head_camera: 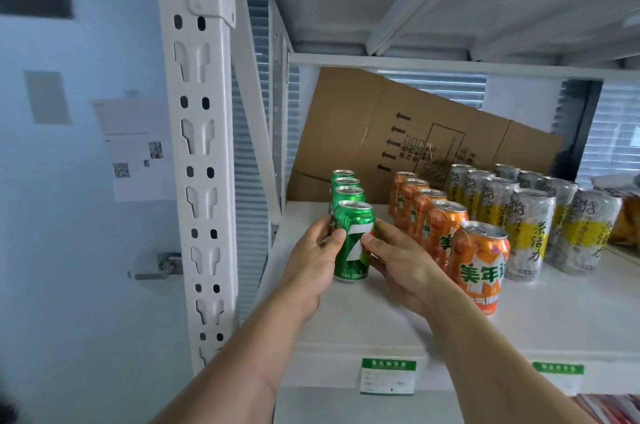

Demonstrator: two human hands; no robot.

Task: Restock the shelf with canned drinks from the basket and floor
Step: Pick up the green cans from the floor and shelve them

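A: Identify the main structure.
B: A white metal shelf (571,312) with a perforated upright post (201,160) on its left side. A flattened cardboard box (349,118) leans tilted against the back; it bears printed arrows and small characters too blurred to read.

A: List the stock, by row.
B: Far right, two rows of silver-and-yellow cans (530,233); the vertical print includes "活力", and the upper lettering is not clear enough to read. To their left, a row of five orange cans (481,267); the front one shows "美年" in green on white. Leftmost, a row of four green cans; the three rear green cans (347,193) stand upright in file.

A: State the position of the front green can.
B: The front green can (353,243) stands upright on the shelf at the head of that row. It carries a large white "7" and "330" near the base.

A: State the condition of both hands.
B: The left hand (317,250) wraps the can's left side, thumb across the front. The right hand (398,257) grips the right side, thumb on the label.

A: Other labelling?
B: Two green-headed price tags (388,375) on the shelf's front edge, illegible. Wall papers (138,160) to the left carry a QR code.
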